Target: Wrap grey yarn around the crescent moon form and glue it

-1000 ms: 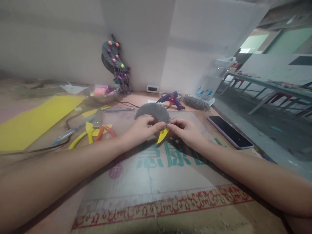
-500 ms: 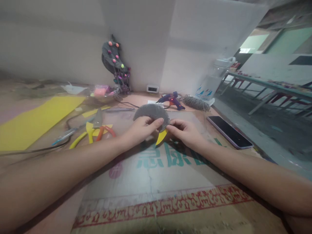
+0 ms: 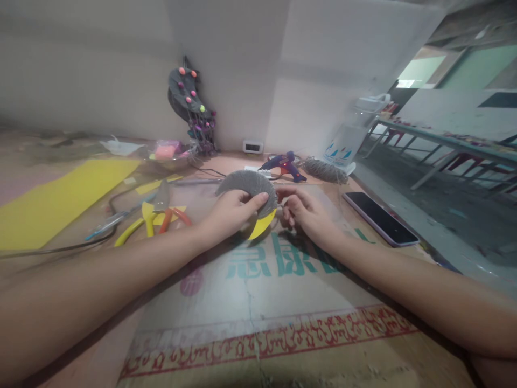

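The crescent (image 3: 245, 181) is held over the far part of the board (image 3: 202, 307), clasped in the left hand (image 3: 238, 209), with the thumb pressed across its near face and the fingers curled around it. Most of it is grey and strand-wrapped; the tip (image 3: 262, 223), directed between six and seven o'clock, is bare and yellow. The right hand (image 3: 305, 210) is set at the crescent's three o'clock edge, its fingers bent inward; whether anything is pinched between them cannot be told.

From the crescent, the glue gun (image 3: 290, 166), its red light (image 3: 285, 164) lit, is seen between one and two o'clock. The bottle (image 3: 345, 137) is stood at two, the skein (image 3: 323, 170) laid nearer at half past two, and the phone (image 3: 381, 219) just past three. At nine the pliers (image 3: 161, 199) are laid, with the yellow sheet (image 3: 68, 202) farther out. Near eleven, the moon (image 3: 180, 97), dotted with coloured balls, is placed against the wall (image 3: 238, 64).
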Demonstrator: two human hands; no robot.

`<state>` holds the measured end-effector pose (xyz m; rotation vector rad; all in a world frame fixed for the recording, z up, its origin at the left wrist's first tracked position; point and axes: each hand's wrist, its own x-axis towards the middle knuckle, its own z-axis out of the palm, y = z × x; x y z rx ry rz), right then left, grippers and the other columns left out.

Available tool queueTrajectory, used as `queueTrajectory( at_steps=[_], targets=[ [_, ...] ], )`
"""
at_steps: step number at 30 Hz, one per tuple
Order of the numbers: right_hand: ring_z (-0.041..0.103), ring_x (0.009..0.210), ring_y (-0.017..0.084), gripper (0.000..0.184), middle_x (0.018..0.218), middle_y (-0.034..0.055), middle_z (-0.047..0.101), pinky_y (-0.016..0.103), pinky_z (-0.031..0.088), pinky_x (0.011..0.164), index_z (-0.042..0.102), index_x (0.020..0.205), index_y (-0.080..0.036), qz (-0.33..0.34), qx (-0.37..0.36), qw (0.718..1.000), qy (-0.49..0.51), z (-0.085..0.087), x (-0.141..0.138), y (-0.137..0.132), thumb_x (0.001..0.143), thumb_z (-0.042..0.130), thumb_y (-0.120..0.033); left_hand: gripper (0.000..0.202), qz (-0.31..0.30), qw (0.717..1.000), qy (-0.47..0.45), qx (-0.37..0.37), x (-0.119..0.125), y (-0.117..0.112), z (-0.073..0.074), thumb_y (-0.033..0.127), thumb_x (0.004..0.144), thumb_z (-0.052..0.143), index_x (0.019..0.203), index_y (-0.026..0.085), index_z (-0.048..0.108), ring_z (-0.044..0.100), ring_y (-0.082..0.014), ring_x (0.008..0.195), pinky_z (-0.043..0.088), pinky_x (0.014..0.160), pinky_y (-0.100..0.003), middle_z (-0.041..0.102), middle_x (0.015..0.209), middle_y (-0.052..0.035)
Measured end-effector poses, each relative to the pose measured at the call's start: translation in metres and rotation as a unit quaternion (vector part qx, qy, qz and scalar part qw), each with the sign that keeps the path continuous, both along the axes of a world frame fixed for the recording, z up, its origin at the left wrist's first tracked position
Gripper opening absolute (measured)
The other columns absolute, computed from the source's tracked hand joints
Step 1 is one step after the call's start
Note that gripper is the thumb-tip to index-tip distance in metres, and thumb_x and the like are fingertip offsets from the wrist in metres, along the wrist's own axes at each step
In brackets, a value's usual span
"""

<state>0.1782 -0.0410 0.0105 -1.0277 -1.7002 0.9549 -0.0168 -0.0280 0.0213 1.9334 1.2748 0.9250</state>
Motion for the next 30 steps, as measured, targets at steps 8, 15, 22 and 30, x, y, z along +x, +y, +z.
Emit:
queueTrajectory(
  at_steps=[8, 15, 22, 30],
  targets=[
    [0.043, 0.05, 0.008, 0.012, 0.072, -0.0041, 0.052, 0.022, 0.037, 0.045, 0.052, 0.094, -0.022, -0.107, 0.074, 0.989, 0.065, -0.001, 0.006, 0.011, 0.087, 0.058, -0.031, 0.051, 0.022, 1.0, 0.006, 0.011, -0.001, 0.0, 0.001, 0.056, 0.085, 0.047, 0.053, 0.017, 0.051, 0.042, -0.0109, 0.048, 0.028, 0.048, -0.025, 0.047, 0.049, 0.0022],
    [0.045, 0.053, 0.009, 0.023, 0.064, -0.0032, 0.056, 0.024, 0.036, 0.053, 0.058, 0.079, -0.019, -0.07, 0.118, 0.988, -0.072, 0.007, 0.002, -0.003, 0.094, 0.048, -0.033, 0.053, 0.027, 0.999, -0.009, 0.021, -0.002, 0.005, -0.004, 0.061, 0.084, 0.045, 0.053, 0.018, 0.048, 0.043, -0.012, 0.048, 0.027, 0.048, -0.025, 0.046, 0.047, 0.0019],
    [0.057, 0.068, 0.015, 0.016, 0.074, 0.0015, 0.067, 0.027, 0.04, 0.063, 0.065, 0.078, -0.018, -0.168, 0.181, 0.937, -0.248, 0.012, 0.027, 0.026, 0.086, 0.056, -0.029, 0.051, 0.023, 1.0, -0.007, 0.017, -0.001, 0.005, -0.004, 0.058, 0.085, 0.046, 0.054, 0.018, 0.05, 0.045, -0.0123, 0.049, 0.029, 0.048, -0.025, 0.049, 0.049, 0.0006],
    [0.064, 0.081, 0.02, 0.011, 0.089, 0.0071, 0.073, 0.03, 0.046, 0.072, 0.068, 0.088, -0.018, -0.135, 0.211, 0.892, -0.377, 0.013, 0.017, 0.024, 0.086, 0.057, -0.02, 0.049, 0.021, 1.0, -0.011, 0.015, -0.001, 0.003, -0.003, 0.056, 0.084, 0.047, 0.053, 0.019, 0.049, 0.043, -0.012, 0.047, 0.029, 0.048, -0.025, 0.048, 0.048, 0.0018]
  ],
)
